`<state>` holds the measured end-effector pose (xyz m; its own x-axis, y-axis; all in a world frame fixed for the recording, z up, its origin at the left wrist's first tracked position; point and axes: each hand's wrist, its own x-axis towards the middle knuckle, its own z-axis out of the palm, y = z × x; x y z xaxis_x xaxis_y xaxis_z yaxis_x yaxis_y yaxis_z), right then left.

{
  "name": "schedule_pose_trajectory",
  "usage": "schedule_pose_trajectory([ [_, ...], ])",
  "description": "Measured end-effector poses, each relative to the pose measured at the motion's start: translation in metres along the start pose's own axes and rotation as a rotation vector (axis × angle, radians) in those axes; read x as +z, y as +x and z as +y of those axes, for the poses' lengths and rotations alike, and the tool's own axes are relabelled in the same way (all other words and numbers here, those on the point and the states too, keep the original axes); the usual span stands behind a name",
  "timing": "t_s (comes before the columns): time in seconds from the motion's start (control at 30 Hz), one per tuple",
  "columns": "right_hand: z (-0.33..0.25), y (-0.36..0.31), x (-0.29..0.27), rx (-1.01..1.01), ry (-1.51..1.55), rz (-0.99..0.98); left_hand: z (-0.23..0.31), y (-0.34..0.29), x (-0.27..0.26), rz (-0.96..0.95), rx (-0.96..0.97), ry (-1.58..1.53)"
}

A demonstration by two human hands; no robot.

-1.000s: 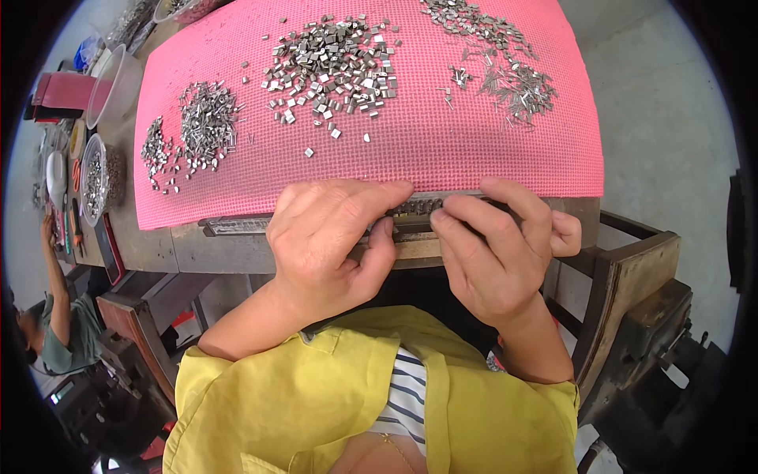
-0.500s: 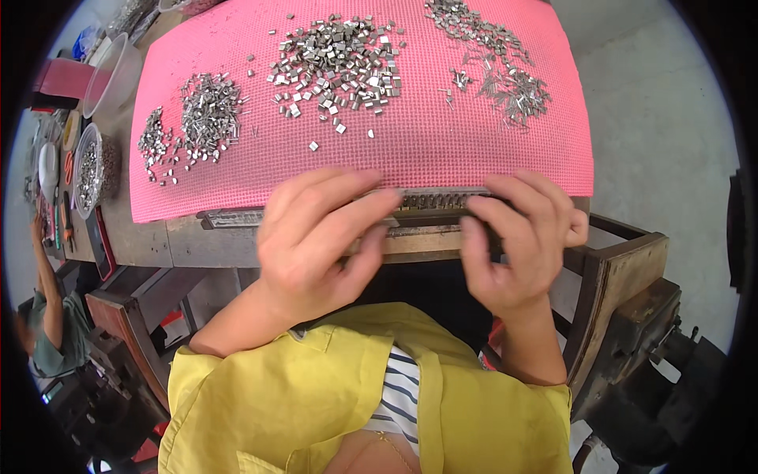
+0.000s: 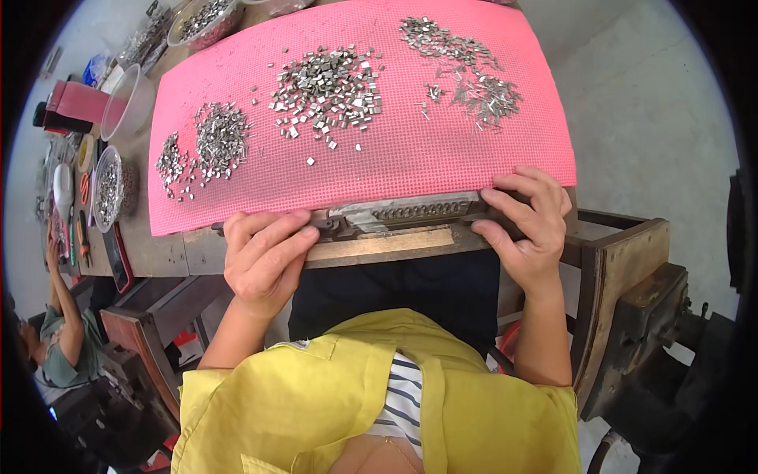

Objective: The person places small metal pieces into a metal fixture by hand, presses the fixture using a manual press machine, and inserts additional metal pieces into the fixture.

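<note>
Metal bar: the long, dark bar (image 3: 363, 223) lies along the front edge of the worktop (image 3: 163, 259), just beside the near edge of the pink mat (image 3: 410, 162); both ends are partly covered by the hands.
Row of slots: small, evenly spaced openings (image 3: 422, 210) run along the bar's right half, now in plain sight, where half a second ago fingers covered part of the stretch.
Left hand: it has shifted left (image 3: 264, 257), fingers curled with a narrow gap to the thumb, tips on the bar beside a dark block (image 3: 338, 227); whether it grips that block cannot be told.
Right hand: it stays near the bar's right end (image 3: 527, 229), half open, index finger behind and thumb in front, apparently straddling the bar.
What this means: the hands now stand well apart, so the middle of the bar is uncovered and seems supported from both sides.
Loose pieces: the small square pieces (image 3: 325, 91) at the mat's middle and the thin pins (image 3: 493, 99) at its right lie untouched.
</note>
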<state>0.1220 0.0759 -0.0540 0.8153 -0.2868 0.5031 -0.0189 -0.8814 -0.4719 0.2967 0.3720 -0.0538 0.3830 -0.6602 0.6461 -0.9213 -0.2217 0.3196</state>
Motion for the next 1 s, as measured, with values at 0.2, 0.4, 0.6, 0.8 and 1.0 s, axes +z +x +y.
schedule_pose_trajectory([
  [0.2,0.003,-0.004,0.001,-0.017,0.022,0.040,-0.001,-0.005,0.003,0.029,0.089,-0.043],
  [0.4,0.002,-0.003,0.002,-0.027,0.030,0.034,-0.001,-0.007,0.004,0.060,0.093,-0.053],
  [0.6,-0.002,0.001,-0.001,-0.017,-0.001,-0.002,0.002,-0.004,0.007,0.055,0.055,-0.011],
  [0.8,-0.004,0.000,0.000,0.029,-0.046,-0.035,0.003,-0.009,0.011,0.076,-0.035,0.010],
  [1.0,-0.005,-0.005,0.000,0.040,-0.057,-0.053,0.005,-0.014,0.015,0.073,-0.065,-0.008],
])
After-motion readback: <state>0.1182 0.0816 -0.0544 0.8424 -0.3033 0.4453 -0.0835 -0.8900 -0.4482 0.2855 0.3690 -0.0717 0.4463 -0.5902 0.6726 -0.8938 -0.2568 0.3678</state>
